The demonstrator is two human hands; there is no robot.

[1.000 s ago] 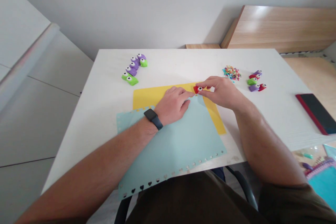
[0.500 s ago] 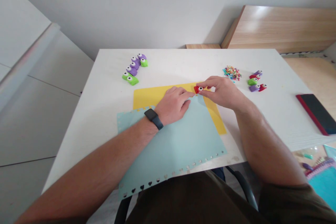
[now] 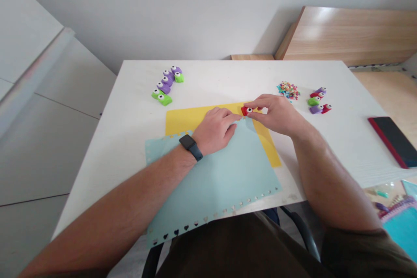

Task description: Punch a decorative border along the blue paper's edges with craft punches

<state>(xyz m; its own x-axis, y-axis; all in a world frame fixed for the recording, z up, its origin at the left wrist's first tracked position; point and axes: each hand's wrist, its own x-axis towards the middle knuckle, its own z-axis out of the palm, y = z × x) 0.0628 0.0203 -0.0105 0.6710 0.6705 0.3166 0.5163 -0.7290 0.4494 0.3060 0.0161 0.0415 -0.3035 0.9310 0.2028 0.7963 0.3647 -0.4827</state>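
A red craft punch [image 3: 245, 110] with a white button sits at the far edge of the light blue paper [image 3: 228, 165], pinched between the thumb and fingers of my right hand [image 3: 275, 113]. My left hand [image 3: 216, 128] lies flat on the blue paper, its index finger reaching close to the punch. Under the blue sheet, a yellow sheet [image 3: 185, 118] shows along the back and right. Punched shapes, hearts among them, run along the blue paper's near edge, which overhangs the table. More notches line its far edge.
Several purple and green punches [image 3: 164, 88] stand at the back left of the white table [image 3: 114, 117]. On the right are a pile of coloured paper bits [image 3: 288, 90], several more punches [image 3: 315, 101] and a dark phone-like object with a red edge [image 3: 394, 139].
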